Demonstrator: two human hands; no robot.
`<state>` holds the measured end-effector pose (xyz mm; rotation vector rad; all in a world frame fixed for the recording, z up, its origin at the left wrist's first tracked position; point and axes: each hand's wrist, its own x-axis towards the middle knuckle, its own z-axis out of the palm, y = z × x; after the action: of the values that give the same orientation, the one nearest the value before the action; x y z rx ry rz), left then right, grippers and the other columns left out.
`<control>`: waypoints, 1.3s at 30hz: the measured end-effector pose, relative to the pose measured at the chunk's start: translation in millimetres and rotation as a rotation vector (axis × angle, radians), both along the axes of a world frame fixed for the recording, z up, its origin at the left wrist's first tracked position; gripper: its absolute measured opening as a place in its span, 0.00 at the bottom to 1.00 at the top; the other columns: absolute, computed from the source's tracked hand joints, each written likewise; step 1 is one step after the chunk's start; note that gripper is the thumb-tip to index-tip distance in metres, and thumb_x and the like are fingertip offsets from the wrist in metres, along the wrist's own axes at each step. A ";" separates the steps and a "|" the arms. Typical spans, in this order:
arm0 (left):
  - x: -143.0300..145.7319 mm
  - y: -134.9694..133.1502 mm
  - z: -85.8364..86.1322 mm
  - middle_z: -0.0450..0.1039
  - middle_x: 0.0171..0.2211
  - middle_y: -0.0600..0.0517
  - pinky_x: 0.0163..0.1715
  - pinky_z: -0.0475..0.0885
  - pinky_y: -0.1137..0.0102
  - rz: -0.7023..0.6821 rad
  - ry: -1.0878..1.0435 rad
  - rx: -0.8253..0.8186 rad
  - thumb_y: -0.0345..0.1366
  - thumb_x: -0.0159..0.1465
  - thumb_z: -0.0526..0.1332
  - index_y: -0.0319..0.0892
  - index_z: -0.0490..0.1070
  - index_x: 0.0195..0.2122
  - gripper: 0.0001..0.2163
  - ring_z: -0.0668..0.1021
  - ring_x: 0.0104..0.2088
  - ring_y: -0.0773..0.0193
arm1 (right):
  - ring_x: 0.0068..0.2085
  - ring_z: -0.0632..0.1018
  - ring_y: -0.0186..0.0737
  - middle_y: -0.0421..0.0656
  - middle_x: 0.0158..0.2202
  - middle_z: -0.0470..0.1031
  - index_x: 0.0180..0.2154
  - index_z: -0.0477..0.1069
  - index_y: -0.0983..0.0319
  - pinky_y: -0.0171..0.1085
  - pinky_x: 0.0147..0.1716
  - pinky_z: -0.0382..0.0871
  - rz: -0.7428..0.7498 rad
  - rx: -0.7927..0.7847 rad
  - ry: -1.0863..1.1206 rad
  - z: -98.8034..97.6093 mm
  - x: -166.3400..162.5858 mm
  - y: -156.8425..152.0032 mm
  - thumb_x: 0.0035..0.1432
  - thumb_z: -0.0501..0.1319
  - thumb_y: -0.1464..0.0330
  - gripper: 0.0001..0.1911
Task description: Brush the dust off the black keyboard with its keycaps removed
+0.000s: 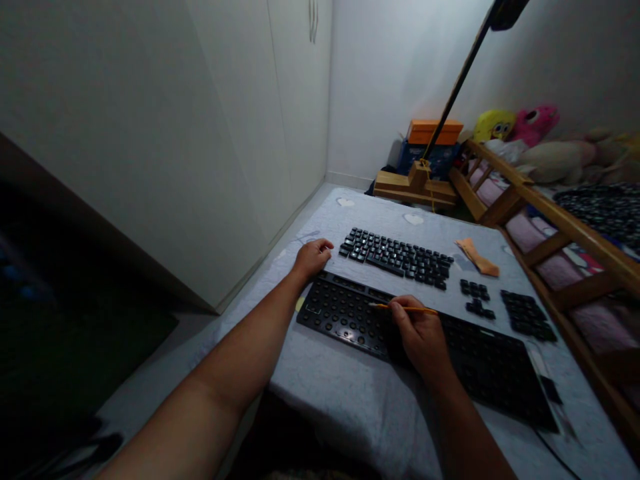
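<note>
A black keyboard base (345, 313) with its keycaps removed lies across the grey cloth-covered surface (350, 393). My right hand (420, 333) rests on the base and grips a thin yellow stick (406, 308) whose tip points left over the empty key sockets. My left hand (313, 257) is curled at the base's far left corner, touching its edge. Beyond the base, the removed black keycaps (397, 257) lie laid out in keyboard order, with smaller groups (477, 298) and a numpad block (527, 315) to the right.
An orange cloth (479, 257) lies past the keycaps. A wooden bed rail (545, 213) runs along the right, with plush toys (520, 127) behind it. A black pole (457, 87) rises from a wooden stand (415, 187). White cupboard doors (200, 133) stand on the left.
</note>
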<state>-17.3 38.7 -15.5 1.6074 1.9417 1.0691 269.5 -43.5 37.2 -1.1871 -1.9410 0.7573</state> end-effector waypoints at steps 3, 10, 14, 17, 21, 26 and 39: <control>0.0 -0.3 0.3 0.78 0.31 0.52 0.34 0.69 0.70 -0.003 0.003 0.004 0.31 0.57 0.59 0.40 0.79 0.42 0.13 0.76 0.32 0.63 | 0.25 0.71 0.38 0.38 0.21 0.68 0.30 0.72 0.61 0.35 0.27 0.61 0.032 -0.018 -0.060 0.4 1.4 -0.4 0.64 0.53 0.60 0.17; 0.4 -1.4 2.1 0.78 0.31 0.52 0.36 0.69 0.70 0.001 0.008 0.006 0.31 0.58 0.59 0.41 0.79 0.42 0.13 0.76 0.32 0.63 | 0.23 0.67 0.35 0.38 0.20 0.66 0.27 0.69 0.61 0.34 0.24 0.58 0.096 -0.110 -0.054 1.9 3.6 -3.0 0.65 0.52 0.58 0.19; -0.1 -0.8 1.2 0.78 0.31 0.52 0.36 0.69 0.69 -0.004 0.011 0.010 0.31 0.58 0.59 0.41 0.79 0.42 0.13 0.77 0.32 0.63 | 0.22 0.65 0.34 0.38 0.21 0.65 0.26 0.67 0.61 0.32 0.22 0.57 0.150 -0.176 -0.015 2.5 3.8 -4.2 0.65 0.52 0.58 0.19; -0.5 -0.6 0.4 0.78 0.31 0.52 0.37 0.70 0.69 -0.006 0.010 0.010 0.32 0.58 0.59 0.41 0.79 0.42 0.13 0.77 0.33 0.62 | 0.22 0.65 0.33 0.38 0.21 0.64 0.26 0.67 0.61 0.32 0.21 0.56 0.182 -0.225 0.003 3.5 4.3 -5.8 0.65 0.52 0.58 0.18; -0.2 -1.0 0.7 0.79 0.31 0.52 0.37 0.70 0.69 -0.005 0.009 0.013 0.32 0.58 0.58 0.41 0.79 0.42 0.13 0.77 0.33 0.62 | 0.22 0.64 0.33 0.37 0.21 0.63 0.26 0.65 0.60 0.31 0.20 0.56 0.245 -0.302 0.048 4.0 5.6 -7.8 0.65 0.53 0.58 0.19; 0.2 -1.1 1.0 0.78 0.30 0.51 0.36 0.70 0.69 -0.007 0.004 0.018 0.32 0.57 0.58 0.40 0.79 0.41 0.14 0.77 0.32 0.62 | 0.24 0.68 0.35 0.38 0.22 0.66 0.30 0.69 0.61 0.33 0.23 0.60 0.175 -0.246 0.072 3.1 6.6 -7.1 0.66 0.54 0.57 0.17; 1.2 -2.6 3.7 0.79 0.31 0.51 0.37 0.70 0.69 -0.001 0.011 0.009 0.32 0.58 0.58 0.41 0.79 0.42 0.13 0.78 0.34 0.62 | 0.23 0.69 0.35 0.40 0.22 0.70 0.28 0.71 0.61 0.33 0.22 0.61 0.268 -0.195 -0.021 8.6 7.4 -9.5 0.65 0.54 0.60 0.17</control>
<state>-16.1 36.1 -11.8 1.6224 1.9454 1.0715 276.9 -53.0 45.9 -1.0600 -2.1068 1.0984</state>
